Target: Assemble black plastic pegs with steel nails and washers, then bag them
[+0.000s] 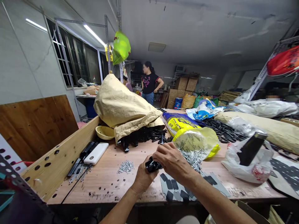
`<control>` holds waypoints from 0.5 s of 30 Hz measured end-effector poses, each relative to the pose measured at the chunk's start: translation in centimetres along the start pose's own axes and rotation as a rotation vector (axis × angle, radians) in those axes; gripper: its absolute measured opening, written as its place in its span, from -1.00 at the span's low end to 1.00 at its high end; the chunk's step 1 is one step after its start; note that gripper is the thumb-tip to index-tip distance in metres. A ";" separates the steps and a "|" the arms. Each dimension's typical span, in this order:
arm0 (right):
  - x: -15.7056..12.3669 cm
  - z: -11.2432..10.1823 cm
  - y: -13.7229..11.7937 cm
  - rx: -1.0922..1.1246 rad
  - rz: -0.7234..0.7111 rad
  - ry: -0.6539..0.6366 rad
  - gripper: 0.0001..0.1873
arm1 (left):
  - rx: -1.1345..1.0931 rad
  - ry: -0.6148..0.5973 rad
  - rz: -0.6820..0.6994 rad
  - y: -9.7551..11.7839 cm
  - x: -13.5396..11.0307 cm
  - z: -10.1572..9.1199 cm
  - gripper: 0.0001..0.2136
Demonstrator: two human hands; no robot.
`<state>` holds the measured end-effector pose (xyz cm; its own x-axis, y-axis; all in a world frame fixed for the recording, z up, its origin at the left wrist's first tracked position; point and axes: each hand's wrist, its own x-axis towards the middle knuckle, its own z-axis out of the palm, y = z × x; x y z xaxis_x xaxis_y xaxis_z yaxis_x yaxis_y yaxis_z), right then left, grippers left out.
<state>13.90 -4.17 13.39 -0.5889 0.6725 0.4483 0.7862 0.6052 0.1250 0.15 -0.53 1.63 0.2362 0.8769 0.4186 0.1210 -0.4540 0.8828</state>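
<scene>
At lower centre of the frame, the left hand [143, 178] is clasping black plastic parts [152, 165] and the right hand [171, 157] is touching their top, whether pinching I cannot tell, this two-handed manipulation seemingly calling next for a steady left hold.

Left wall [18, 62]: was pale with faint grey veins.
Window [78, 59]: showed dark panes and bars in that wall.
Tube light [94, 35]: glowed white near the window.
Ceiling [210, 28]: was greyish white and bore a square fixture [157, 47].
Perforated metal frames [261, 76]: rose at both sides.
Brown wooden board [39, 124]: stood before the left wall.
Far end: held stacked cardboard boxes [181, 83].
Table [112, 177]: had a pinkish, wood-grained top.
</scene>
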 end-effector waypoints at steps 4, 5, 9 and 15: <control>-0.2 -0.1 -0.2 0.068 -0.044 -0.091 -0.88 | -0.092 -0.011 -0.025 0.0 0.1 0.4 -0.74; -0.5 -0.2 0.1 0.134 -0.022 -0.056 -0.84 | -0.132 0.012 -0.048 0.0 0.2 0.5 -0.74; -2.1 0.6 2.3 0.511 0.247 0.241 -0.66 | -0.364 0.055 -0.184 0.3 0.7 0.3 -0.65; -2.3 6.5 1.9 1.189 0.499 0.422 -0.30 | -0.461 0.065 -0.163 1.3 1.4 1.3 -0.52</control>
<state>15.53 -1.79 6.80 -0.0206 0.8755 0.4829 0.1343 0.4810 -0.8664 1.91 -0.11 3.03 0.1874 0.9453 0.2670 -0.2911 -0.2061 0.9342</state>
